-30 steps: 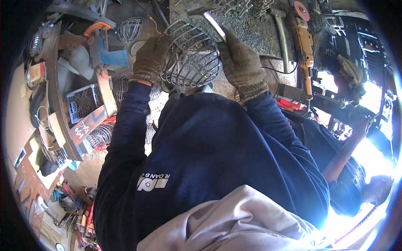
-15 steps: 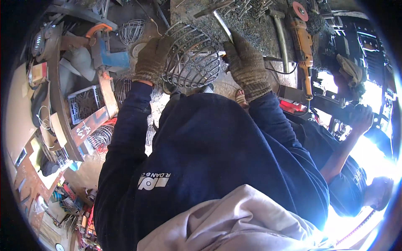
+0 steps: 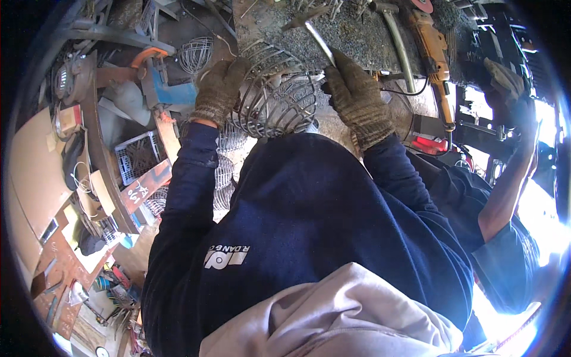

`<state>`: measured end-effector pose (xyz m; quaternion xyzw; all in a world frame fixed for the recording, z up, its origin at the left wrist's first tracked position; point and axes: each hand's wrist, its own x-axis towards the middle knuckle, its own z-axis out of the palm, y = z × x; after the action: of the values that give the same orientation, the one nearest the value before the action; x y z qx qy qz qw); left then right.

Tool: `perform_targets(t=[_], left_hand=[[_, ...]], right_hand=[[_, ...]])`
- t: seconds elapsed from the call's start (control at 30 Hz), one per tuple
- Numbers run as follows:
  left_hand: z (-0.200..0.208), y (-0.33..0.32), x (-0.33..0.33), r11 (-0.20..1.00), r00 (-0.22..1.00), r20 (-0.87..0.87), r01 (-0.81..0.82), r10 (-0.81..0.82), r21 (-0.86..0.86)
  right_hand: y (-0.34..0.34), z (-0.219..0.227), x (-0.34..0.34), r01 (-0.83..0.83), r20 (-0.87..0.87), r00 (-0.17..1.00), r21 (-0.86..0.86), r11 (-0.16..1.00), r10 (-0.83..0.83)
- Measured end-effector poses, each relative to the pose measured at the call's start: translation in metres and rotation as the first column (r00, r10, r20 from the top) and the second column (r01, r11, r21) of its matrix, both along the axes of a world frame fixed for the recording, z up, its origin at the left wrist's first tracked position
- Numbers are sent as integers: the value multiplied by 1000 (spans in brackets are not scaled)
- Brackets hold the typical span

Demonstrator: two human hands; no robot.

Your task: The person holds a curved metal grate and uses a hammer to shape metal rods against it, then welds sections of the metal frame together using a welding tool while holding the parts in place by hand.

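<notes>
The left hand [image 3: 221, 88] clamps the rim of the cage [image 3: 275, 95], light, stiff, springy wire best held by its rings, while the right hand [image 3: 355, 98] closes on a rod [image 3: 316, 37].

A single fisheye view from a camera worn on the person's head, looking steeply down the front of the body. The dark navy long-sleeved top [image 3: 309, 238] fills the near centre, very close to the lens. Both forearms run up the picture to the far edge, where the rough grey metal workbench [image 3: 357, 30] lies at arm's reach. Straight lines bow toward a dark circular rim. A co-worker's raised arm [image 3: 505, 190] appears at the right edge.
</notes>
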<state>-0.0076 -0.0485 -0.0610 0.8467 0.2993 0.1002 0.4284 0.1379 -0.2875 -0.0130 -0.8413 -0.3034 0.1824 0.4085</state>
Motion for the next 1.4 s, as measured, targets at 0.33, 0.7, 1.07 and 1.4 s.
perform_targets(t=[0.33,0.7,1.07,1.4], left_hand=[[-48,3,-9,936,972,130,144,-194,321],[-60,4,-11,939,984,71,133,-163,316],[-71,8,-12,952,987,96,96,-128,290],[-23,9,-31,953,983,146,68,-115,294]], right_hand=[[26,2,-8,-177,365,900,-191,965,238],[30,25,-16,-127,251,953,-182,975,171],[45,11,-9,-223,224,922,-358,907,315],[-2,17,9,196,-263,953,151,969,-152]])
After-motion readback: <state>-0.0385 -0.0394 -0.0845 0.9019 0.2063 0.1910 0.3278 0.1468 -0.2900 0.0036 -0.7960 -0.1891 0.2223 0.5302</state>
